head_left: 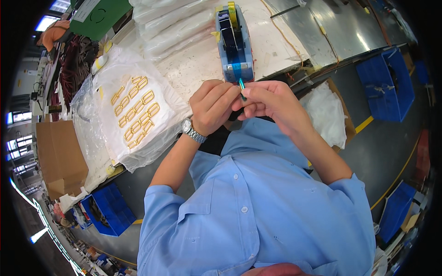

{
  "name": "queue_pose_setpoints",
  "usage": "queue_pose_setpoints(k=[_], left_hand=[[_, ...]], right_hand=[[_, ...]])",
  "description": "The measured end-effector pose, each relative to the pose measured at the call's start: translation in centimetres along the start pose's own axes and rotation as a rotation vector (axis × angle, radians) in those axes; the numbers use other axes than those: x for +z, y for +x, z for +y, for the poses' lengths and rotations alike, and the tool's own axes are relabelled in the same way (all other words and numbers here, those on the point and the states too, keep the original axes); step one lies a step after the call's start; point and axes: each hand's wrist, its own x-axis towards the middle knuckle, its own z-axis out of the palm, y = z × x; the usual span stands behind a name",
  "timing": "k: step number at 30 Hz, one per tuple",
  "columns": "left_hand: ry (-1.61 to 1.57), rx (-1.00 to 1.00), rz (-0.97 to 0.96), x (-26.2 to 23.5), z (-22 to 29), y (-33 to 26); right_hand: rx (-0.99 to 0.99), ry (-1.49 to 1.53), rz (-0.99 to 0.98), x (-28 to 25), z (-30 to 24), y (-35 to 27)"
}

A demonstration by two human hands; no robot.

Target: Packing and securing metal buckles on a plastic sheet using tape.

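Note:
My two hands meet just in front of a grey-blue tape dispenser (249,48), which carries a dark blue roll and a yellow roll. A shiny blue-green strip of tape (241,85) stands up between my fingertips. My right hand (275,105) pinches it between thumb and finger. My left hand (212,105) is closed, its fingertips against the strip; whatever lies inside them is hidden. To the left, several gold rectangular buckles (136,103) lie in rows on white wrapping sheets (160,97) on the worktable (177,69).
Plastic-wrapped white bundles (172,32) lie behind the buckles. A green box (99,18) and a brown carton (61,154) stand at the left. To the right are a carton with white plastic (325,112) and a blue bin (375,87). Another person (54,34) is far left.

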Motion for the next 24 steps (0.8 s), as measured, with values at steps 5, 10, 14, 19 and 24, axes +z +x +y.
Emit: queue_pose_setpoints(k=[5, 10, 14, 19, 24], left_hand=[[-0.038, -0.025, -0.020, 0.2, 0.1, 0.4], [-0.039, -0.053, 0.030, 0.8, 0.2, 0.4], [-0.060, -0.142, 0.069, 1.0, 0.4, 0.4], [-0.146, -0.293, 0.044, 0.5, 1.6, 1.0], [-0.168, -0.358, 0.052, 0.2, 2.0, 1.6]], right_hand=[[0.017, 0.023, -0.006, -0.3, -0.2, 0.6], [0.059, -0.038, -0.063, 0.1, -1.1, 1.0], [-0.102, -0.385, 0.047, 0.4, -1.0, 0.9], [-0.395, -0.588, 0.186, 0.3, 0.0, 1.2], [-0.355, -0.181, 0.170, 1.3, 1.6, 1.7]])
